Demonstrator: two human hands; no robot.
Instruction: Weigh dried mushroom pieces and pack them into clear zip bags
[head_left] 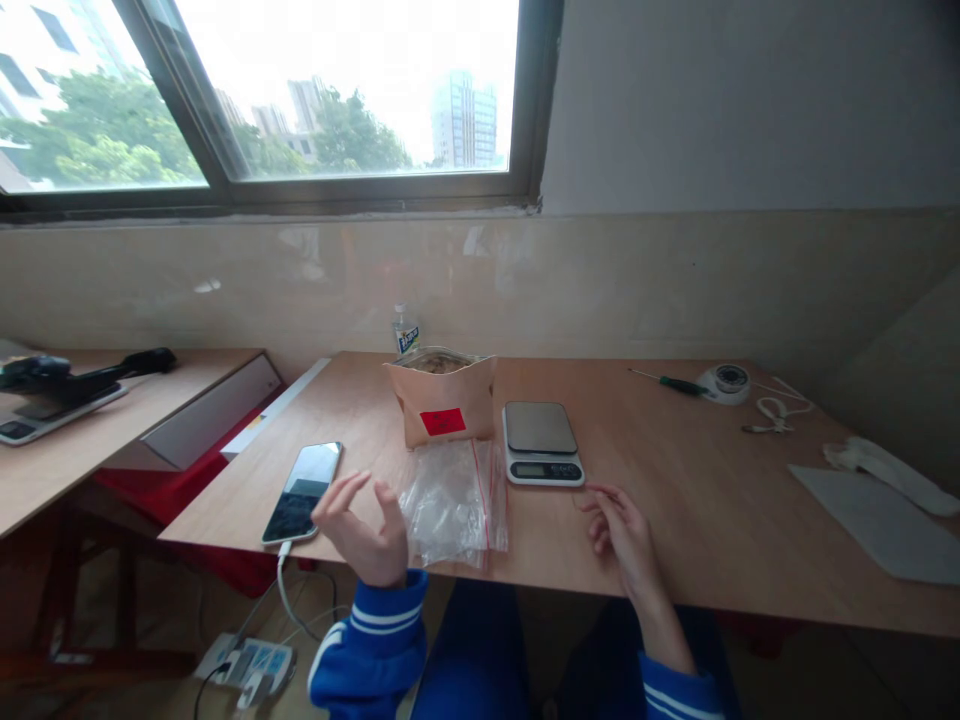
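My left hand (367, 527) is raised over the front edge of the table, between the phone and the plastic bags, its fingers curved and apart with nothing in them. Clear zip bags (448, 505) with a red seal line lie flat just right of it. On the right, my right hand (624, 535) is held loosely at the lower right corner of a white kitchen scale (541, 430); its fingers are part bent and hold nothing I can see. Behind the bags stands an open brown paper pouch (448, 395) with a red label and dry brownish contents.
A phone (301, 492) on a charging cable lies at the left. Behind the pouch is a clear bottle (406, 330). A screwdriver (681, 385), a white dome camera (725, 383) and a grey sheet (874, 520) lie to the right. A power strip (251, 672) sits below.
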